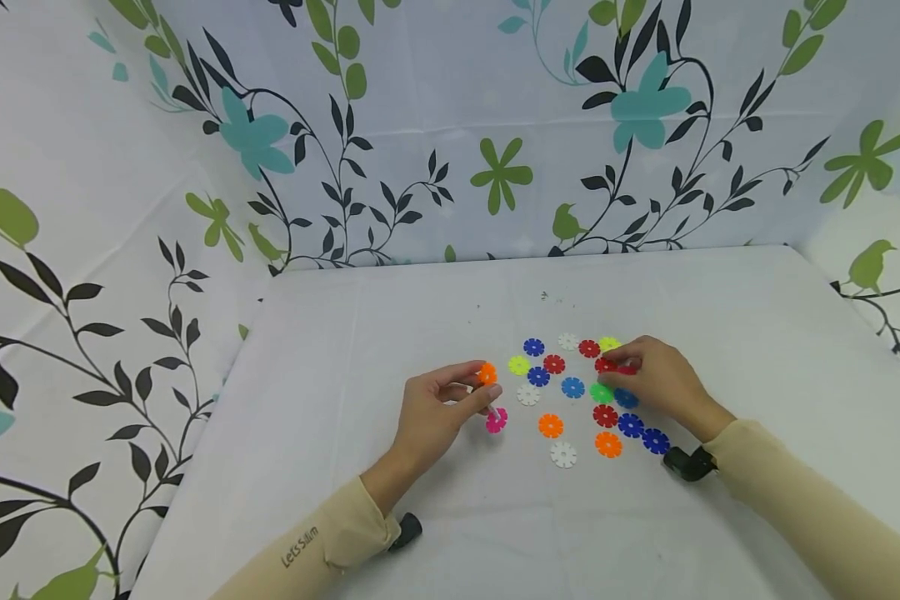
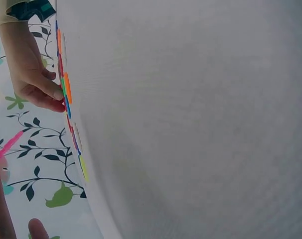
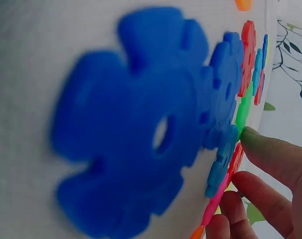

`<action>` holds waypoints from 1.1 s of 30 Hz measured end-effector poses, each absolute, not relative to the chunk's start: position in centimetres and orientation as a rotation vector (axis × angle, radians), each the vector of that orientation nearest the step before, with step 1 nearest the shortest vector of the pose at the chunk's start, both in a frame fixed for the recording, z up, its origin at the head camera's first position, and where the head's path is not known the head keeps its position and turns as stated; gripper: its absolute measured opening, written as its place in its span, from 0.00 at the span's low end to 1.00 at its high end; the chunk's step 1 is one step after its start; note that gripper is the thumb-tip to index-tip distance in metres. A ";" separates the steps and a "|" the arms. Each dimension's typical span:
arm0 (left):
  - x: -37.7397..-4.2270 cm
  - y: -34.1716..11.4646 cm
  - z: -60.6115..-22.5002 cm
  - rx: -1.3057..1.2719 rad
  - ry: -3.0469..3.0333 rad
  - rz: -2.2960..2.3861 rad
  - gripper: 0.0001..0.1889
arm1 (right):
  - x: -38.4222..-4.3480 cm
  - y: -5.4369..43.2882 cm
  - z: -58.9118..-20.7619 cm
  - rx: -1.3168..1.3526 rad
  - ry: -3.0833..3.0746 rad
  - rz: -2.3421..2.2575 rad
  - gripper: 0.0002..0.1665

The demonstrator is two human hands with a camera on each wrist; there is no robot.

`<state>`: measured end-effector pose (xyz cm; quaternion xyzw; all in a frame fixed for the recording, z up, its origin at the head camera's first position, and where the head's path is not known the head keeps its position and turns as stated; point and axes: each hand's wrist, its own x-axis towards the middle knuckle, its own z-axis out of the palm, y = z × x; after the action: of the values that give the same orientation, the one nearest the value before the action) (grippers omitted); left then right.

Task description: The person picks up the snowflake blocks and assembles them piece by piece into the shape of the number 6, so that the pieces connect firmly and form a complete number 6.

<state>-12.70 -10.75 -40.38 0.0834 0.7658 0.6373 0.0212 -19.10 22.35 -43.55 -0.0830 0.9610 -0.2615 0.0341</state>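
Note:
My left hand [image 1: 437,412] pinches small slotted interlocking discs above the table: an orange disc [image 1: 487,373] at the fingertips and a pink disc [image 1: 497,420] below the thumb. In the left wrist view the pink disc [image 2: 9,147] shows edge-on. My right hand [image 1: 663,382] reaches down among the loose discs, thumb and index finger around a red disc [image 1: 627,369]. The right wrist view has its thumb [image 3: 263,149] right at the green disc [image 3: 244,107], with the red disc [image 3: 235,160] between thumb and fingers.
Several more flat discs lie about the white table [image 1: 330,400], among them a white disc [image 1: 563,455], an orange disc [image 1: 608,445] and a dark blue disc [image 1: 656,441]. A blue disc [image 3: 136,124] is close to the right wrist camera. Floral cloth [image 1: 420,125] hangs behind the table.

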 end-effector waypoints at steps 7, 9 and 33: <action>-13.0 -10.8 -40.3 0.157 2.206 2.087 0.21 | -19.4 22.1 -43.4 -0.251 2.968 -0.778 0.26; -13.1 -10.9 -40.3 0.118 2.134 2.118 0.20 | -19.5 22.1 -43.2 -0.249 2.959 -0.774 0.24; -12.9 -10.7 -40.3 0.214 2.150 2.011 0.20 | -18.5 17.3 -39.4 -0.429 2.504 -1.477 0.15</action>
<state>-12.87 -10.66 -40.27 0.0722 0.7251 0.6782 0.0949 -18.49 17.31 -39.43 -0.1451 0.8477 -0.5000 0.1015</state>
